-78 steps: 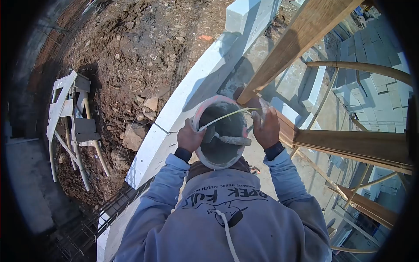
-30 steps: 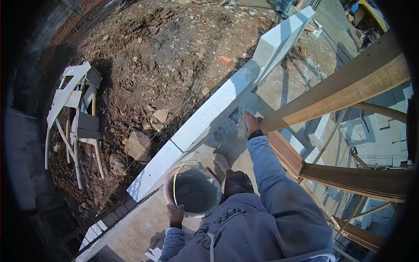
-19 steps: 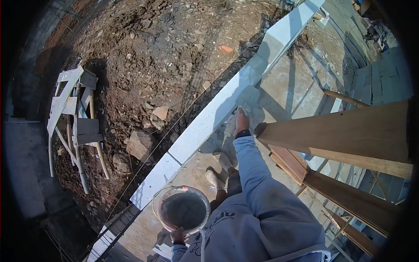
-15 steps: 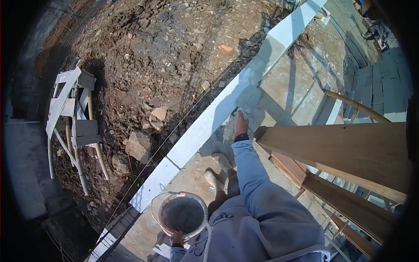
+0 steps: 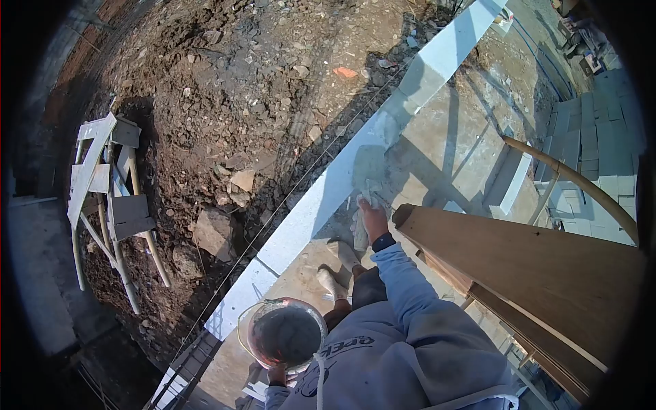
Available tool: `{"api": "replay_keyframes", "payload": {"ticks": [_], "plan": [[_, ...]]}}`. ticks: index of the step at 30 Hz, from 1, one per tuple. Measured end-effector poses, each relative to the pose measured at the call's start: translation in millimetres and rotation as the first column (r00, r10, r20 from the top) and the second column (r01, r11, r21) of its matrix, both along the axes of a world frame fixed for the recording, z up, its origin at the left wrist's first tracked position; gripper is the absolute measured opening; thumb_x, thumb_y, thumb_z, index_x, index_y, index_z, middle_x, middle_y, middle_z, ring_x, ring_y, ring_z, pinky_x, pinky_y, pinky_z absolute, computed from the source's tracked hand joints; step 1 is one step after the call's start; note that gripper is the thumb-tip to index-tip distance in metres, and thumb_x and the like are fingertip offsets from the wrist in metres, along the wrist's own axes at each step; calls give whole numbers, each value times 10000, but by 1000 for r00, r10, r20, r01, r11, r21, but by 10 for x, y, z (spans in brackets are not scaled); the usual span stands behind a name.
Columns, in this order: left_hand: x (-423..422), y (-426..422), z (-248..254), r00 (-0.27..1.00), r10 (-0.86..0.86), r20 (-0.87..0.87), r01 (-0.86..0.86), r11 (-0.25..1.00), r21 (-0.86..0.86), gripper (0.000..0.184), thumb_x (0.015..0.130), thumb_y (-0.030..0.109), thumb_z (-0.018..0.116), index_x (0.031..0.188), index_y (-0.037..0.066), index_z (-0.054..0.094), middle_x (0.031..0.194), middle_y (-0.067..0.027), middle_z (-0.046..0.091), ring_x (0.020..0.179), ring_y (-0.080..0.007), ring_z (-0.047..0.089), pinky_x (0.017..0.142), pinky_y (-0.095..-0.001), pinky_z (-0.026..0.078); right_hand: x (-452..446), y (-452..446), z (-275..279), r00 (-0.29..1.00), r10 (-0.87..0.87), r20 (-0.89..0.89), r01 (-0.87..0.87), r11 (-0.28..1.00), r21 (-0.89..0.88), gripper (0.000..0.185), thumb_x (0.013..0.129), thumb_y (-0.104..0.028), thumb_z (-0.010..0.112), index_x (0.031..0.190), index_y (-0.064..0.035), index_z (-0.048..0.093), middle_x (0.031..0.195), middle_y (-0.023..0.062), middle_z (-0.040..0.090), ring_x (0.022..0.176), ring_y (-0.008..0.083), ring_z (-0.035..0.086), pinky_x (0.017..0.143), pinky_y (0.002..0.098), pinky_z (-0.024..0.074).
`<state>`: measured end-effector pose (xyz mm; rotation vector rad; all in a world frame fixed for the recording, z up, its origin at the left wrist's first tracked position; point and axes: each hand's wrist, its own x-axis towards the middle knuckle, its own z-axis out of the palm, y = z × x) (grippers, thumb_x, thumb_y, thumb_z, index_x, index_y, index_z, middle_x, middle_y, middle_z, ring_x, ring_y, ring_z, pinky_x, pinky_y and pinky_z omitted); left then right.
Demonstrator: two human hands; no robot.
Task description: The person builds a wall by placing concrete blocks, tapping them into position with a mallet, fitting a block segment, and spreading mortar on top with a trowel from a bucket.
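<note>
My left hand [image 5: 277,374] grips the near rim of a round bucket [image 5: 287,336] with grey mortar inside, low in the view. The bucket's thin handle hangs over its left side. My right hand [image 5: 372,220] is closed round the handle of a trowel [image 5: 370,164], whose grey blade lies over the top of a white block wall [image 5: 301,224]. Wet mortar [image 5: 395,117] covers part of the wall top just beyond the blade. Both hands are apart, the right one further forward.
A wooden beam [image 5: 506,263] juts in from the right, close to my right hand. Rough soil with rocks [image 5: 216,234] lies left of the wall, with a string along it. A trestle [image 5: 113,198] stands far left. Stacked blocks [image 5: 588,143] are at the right. My feet [image 5: 335,280] are beside the wall.
The bucket went from between both hands to the lower left, held by my left hand. My right hand took the trowel forward to the wall; lately its blade moved left onto the wall top.
</note>
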<state>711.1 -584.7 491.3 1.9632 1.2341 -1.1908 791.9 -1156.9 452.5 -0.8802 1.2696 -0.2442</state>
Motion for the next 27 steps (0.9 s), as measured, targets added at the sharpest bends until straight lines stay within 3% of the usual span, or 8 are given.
{"api": "replay_keyframes", "payload": {"ticks": [6, 7, 10, 16, 22, 24, 25, 27], "plan": [[102, -61, -10, 999, 2, -47, -2, 1000, 0, 423, 771, 236, 643, 1134, 71, 500, 945, -153, 611, 717, -318, 657, 577, -419, 530, -153, -358, -225, 946, -313, 80, 302, 946, 118, 241, 899, -370, 526, 955, -136, 514, 662, 64, 561, 460, 248, 560, 411, 417, 467], [136, -91, -17, 998, 4, -62, -4, 1000, -2, 420, 773, 236, 641, 1134, 74, 500, 943, -151, 611, 716, -317, 657, 576, -419, 529, -154, -403, -190, 934, -314, 170, 280, 940, 196, 261, 907, -389, 499, 956, -132, 508, 672, 66, 559, 473, 249, 560, 424, 409, 464], [125, -112, -44, 997, 2, -83, -3, 1000, -3, 412, 778, 238, 636, 1136, 85, 502, 939, -146, 611, 711, -313, 658, 574, -419, 527, -140, -229, -27, 921, -371, 123, 327, 904, 277, 274, 906, -392, 493, 951, -123, 512, 664, 64, 550, 479, 239, 554, 430, 393, 457], [151, -105, -22, 992, 10, -127, -9, 1000, 4, 397, 787, 241, 625, 1140, 106, 505, 931, -135, 610, 702, -306, 660, 569, -418, 523, -228, -139, -112, 907, -342, 246, 265, 917, 297, 267, 897, -371, 515, 951, -110, 519, 641, 68, 538, 456, 226, 542, 417, 379, 452], [149, -15, -1, 986, 23, -163, -19, 999, 27, 382, 797, 245, 615, 1144, 127, 508, 923, -124, 610, 693, -300, 663, 564, -417, 518, -242, -209, -217, 918, -388, 87, 388, 922, 21, 251, 892, -317, 541, 969, -79, 523, 632, 63, 537, 530, 224, 581, 394, 381, 451], [150, 2, -5, 984, 23, -175, -17, 999, 34, 377, 800, 246, 611, 1146, 134, 509, 920, -120, 609, 690, -297, 663, 562, -416, 517, -209, -345, -253, 934, -354, 38, 353, 907, -231, 270, 879, -316, 561, 962, -60, 537, 679, 75, 565, 586, 227, 603, 452, 393, 480], [148, 28, -3, 983, 25, -181, -18, 999, 38, 375, 802, 246, 610, 1146, 137, 509, 919, -118, 609, 689, -296, 664, 561, -416, 516, -171, -433, -253, 940, -340, 11, 322, 879, -352, 280, 873, -315, 571, 959, -50, 544, 702, 81, 579, 614, 229, 614, 481, 399, 494], [135, 65, -12, 980, 27, -195, -18, 999, 47, 371, 805, 248, 606, 1148, 144, 510, 916, -115, 609, 686, -294, 665, 559, -416, 515, -247, -692, -485, 982, -77, -172, -10, 892, -453, 402, 837, -347, 614, 1035, -1, 558, 847, 163, 621, 756, 296, 630, 667, 418, 514]]}}
